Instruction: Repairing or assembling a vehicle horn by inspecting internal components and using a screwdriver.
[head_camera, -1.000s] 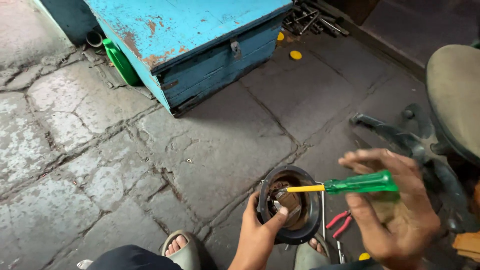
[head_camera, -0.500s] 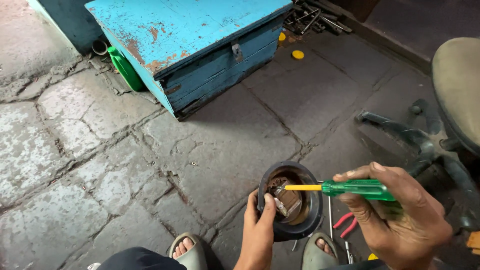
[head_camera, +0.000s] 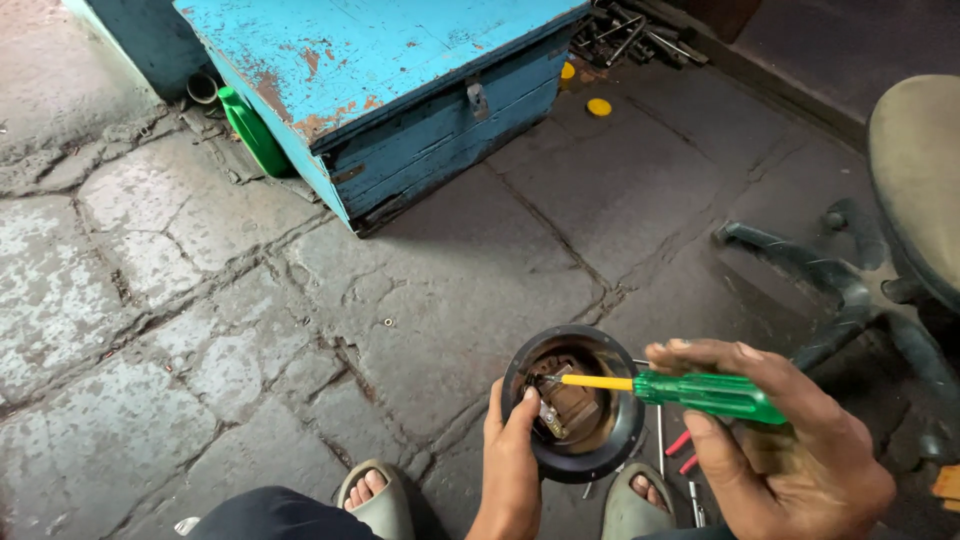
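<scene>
My left hand (head_camera: 515, 455) grips the near rim of a round black housing (head_camera: 610, 455), open side up, with brown and metal parts inside it. My right hand (head_camera: 790, 450) holds a screwdriver (head_camera: 700, 392) with a green handle and a yellow shaft. The shaft lies level and points left, and its tip sits inside the housing, close to my left thumb. Both hands are low in the view, just above my sandalled feet.
A worn blue wooden box (head_camera: 400, 90) stands on the stone floor ahead, a green bottle (head_camera: 255, 130) beside it. Loose metal tools (head_camera: 630, 40) and yellow caps (head_camera: 598, 106) lie behind. An office chair base (head_camera: 800, 265) is at right. Red-handled pliers (head_camera: 683, 452) lie under my hands.
My right hand closed its fingers around the screwdriver handle and brought the tip into the housing. The housing and both hands sit slightly lower and more to the right in the view.
</scene>
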